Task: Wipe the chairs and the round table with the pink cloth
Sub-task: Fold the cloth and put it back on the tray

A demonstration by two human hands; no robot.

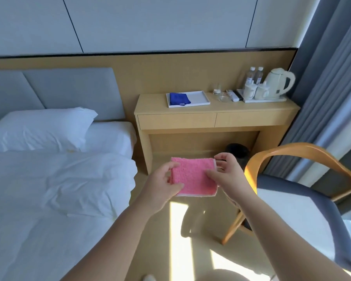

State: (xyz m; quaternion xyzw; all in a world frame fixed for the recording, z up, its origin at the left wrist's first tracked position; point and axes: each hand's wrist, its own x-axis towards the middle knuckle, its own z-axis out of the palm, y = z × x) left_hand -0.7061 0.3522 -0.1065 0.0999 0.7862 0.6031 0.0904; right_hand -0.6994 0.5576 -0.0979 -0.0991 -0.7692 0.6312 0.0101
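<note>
Item: pink cloth, folded, held in the air between both of your hands.

Your left hand pinches its left edge and your right hand pinches its right edge near the top corner. It touches no furniture. The chair stands just to your right; the round table is not in view. Risks: if either pinch loosens, the fold may fall open or the cloth may drop to the floor. The blue cloth on the desk is the wrong one.
</note>
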